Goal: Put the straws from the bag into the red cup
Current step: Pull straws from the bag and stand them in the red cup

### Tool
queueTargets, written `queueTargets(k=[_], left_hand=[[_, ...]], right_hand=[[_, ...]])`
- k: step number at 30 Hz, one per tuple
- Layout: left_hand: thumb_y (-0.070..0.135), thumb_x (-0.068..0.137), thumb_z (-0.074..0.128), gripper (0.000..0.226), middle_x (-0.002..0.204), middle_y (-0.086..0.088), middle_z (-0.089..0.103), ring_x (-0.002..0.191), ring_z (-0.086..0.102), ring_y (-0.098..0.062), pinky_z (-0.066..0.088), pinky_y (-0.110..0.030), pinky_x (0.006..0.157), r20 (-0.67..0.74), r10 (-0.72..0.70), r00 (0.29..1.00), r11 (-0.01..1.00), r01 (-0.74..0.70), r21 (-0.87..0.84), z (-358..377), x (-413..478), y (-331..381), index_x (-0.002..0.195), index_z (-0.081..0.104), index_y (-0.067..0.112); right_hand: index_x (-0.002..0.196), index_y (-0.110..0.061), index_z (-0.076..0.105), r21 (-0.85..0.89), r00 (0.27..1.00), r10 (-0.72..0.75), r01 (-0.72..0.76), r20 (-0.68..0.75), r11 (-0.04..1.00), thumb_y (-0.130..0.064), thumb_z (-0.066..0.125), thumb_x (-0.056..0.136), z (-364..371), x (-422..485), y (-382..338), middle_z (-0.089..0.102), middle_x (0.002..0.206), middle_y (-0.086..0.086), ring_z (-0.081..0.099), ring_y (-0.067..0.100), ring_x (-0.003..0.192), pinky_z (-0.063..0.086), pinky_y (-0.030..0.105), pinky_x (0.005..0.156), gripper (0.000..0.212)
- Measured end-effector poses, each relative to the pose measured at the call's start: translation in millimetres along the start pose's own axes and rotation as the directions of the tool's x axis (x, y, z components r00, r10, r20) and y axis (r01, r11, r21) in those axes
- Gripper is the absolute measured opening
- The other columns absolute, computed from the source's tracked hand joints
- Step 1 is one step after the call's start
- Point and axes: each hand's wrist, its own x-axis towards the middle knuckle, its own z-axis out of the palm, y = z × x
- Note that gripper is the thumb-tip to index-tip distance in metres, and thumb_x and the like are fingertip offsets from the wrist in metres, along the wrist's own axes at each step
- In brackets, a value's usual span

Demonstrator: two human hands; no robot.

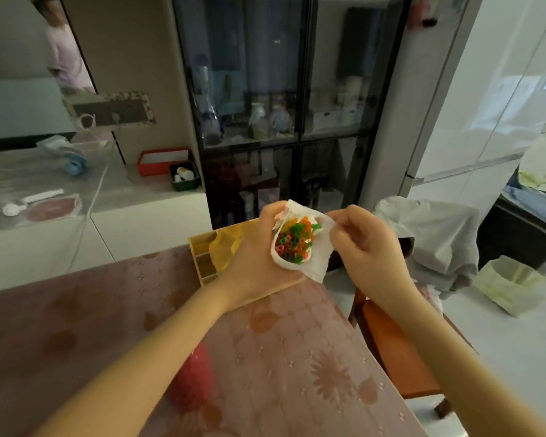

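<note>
Straws (293, 239) in green, orange, red and yellow stand bundled inside a white bag (316, 260), their open ends facing up toward me, raised above the far end of the table (297, 357).

Left of my left hand: a white counter (44, 184) runs along the wall. It carries an orange box (163, 160) and, just beside it, a small dark green bin (185, 178).

Below my left forearm: the red cup (193, 376) sits on the table, partly hidden by the arm and blurred, so I cannot tell whether it stands upright.

Just left of my left hand, and partly under it: a yellow compartment tray (208, 250) rests at the far table edge.

My left hand (252, 257) wraps around the body of the bag from the left side, fingers closed on it, gripping the bundle through the material.

Between my hands: the bag mouth is spread open, and the straw ends show inside it.

My right hand (363, 244) pinches the right edge of the bag mouth between thumb and fingers, the remaining fingers curled in.

Beyond my hands: a dark glass-door cabinet (290, 105) stands against the wall.

Below my right forearm: an orange wooden chair seat (397, 351) sits beside the table edge.

Right of my right hand: a chair draped in grey cloth (435, 241), then a pale green lined bin (508, 282) on the floor.
</note>
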Motion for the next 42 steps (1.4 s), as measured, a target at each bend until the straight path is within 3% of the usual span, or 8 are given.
queueTargets(k=[3,5,9,14,20,30,39,42], left_hand=[[0.034,0.060,0.080,0.074,0.105,0.029,0.042,0.097,0.053,-0.002,0.047,-0.015,0.078,-0.120,0.018,0.993,0.994,-0.004,0.111,-38,8,10,0.109,0.027,0.048],[0.034,0.058,0.076,0.069,0.104,0.028,0.043,0.098,0.054,-0.009,0.049,-0.027,0.078,-0.216,-0.006,0.976,0.991,0.035,0.130,-67,7,12,0.108,0.029,0.047],[0.008,0.063,0.080,0.073,0.103,0.027,0.042,0.088,0.049,0.001,0.041,-0.018,0.071,-0.375,0.017,0.927,0.949,0.103,0.298,-128,-14,-2,0.116,0.033,0.026],[0.007,0.059,0.081,0.069,0.107,-0.015,0.057,0.092,0.054,-0.030,0.038,-0.033,0.070,-0.382,0.020,0.924,0.745,0.241,0.622,-167,-66,-30,0.114,0.041,0.014],[0.012,0.063,0.075,0.057,0.091,-0.005,0.063,0.074,0.055,-0.024,0.038,-0.029,0.053,-0.391,-0.176,0.904,0.667,0.401,0.628,-169,-126,-75,0.109,0.043,0.017],[0.001,0.051,0.076,0.064,0.080,-0.015,0.065,0.066,0.060,-0.040,0.047,-0.037,0.054,-0.290,-0.148,0.946,0.604,0.318,0.730,-143,-152,-97,0.101,0.040,0.019],[-0.001,0.045,0.082,0.070,0.081,-0.015,0.066,0.065,0.060,-0.035,0.044,-0.036,0.057,-0.159,-0.170,0.973,0.605,0.230,0.762,-121,-145,-88,0.107,0.051,0.005],[-0.002,0.047,0.080,0.071,0.085,-0.013,0.065,0.071,0.061,-0.035,0.041,-0.035,0.063,-0.147,-0.164,0.975,0.593,0.217,0.775,-123,-137,-83,0.110,0.049,0.009]], right_hand=[[0.079,-0.035,0.064,0.341,1.000,0.017,-0.013,-0.010,0.940,-0.016,0.050,0.096,18,10,-4,0.072,0.091,-0.008,0.069,0.010,0.085,0.058,0.024,0.069,0.029],[0.084,-0.030,0.066,0.372,0.997,0.078,-0.079,0.017,0.925,-0.023,0.050,0.096,40,13,2,0.072,0.090,-0.006,0.069,0.011,0.085,0.059,0.028,0.072,0.021],[0.095,-0.024,0.063,0.085,0.962,0.133,-0.158,0.240,0.984,-0.030,0.054,0.094,100,1,23,0.067,0.089,-0.010,0.065,0.005,0.081,0.055,0.027,0.072,0.011],[0.110,-0.029,0.066,-0.201,0.784,-0.039,0.207,0.620,0.957,-0.035,0.059,0.088,169,-38,35,0.061,0.106,-0.005,0.062,0.017,0.092,0.052,0.036,0.078,0.024],[0.127,-0.029,0.055,-0.400,0.657,0.022,0.432,0.753,0.808,-0.041,0.062,0.086,212,-58,52,0.062,0.117,0.002,0.062,0.025,0.102,0.045,0.033,0.080,0.043],[0.117,-0.025,0.063,-0.429,0.683,0.010,0.447,0.730,0.785,-0.039,0.054,0.091,183,-74,72,0.065,0.107,0.002,0.062,0.025,0.091,0.048,0.033,0.073,0.031],[0.131,-0.034,0.051,-0.463,0.694,0.072,0.396,0.717,0.793,-0.044,0.054,0.091,156,-76,77,0.062,0.117,-0.008,0.062,0.016,0.101,0.052,0.032,0.082,0.042],[0.124,-0.031,0.058,-0.384,0.808,0.036,0.240,0.589,0.892,-0.038,0.054,0.092,158,-71,66,0.065,0.110,-0.010,0.064,0.011,0.091,0.054,0.026,0.075,0.033]])
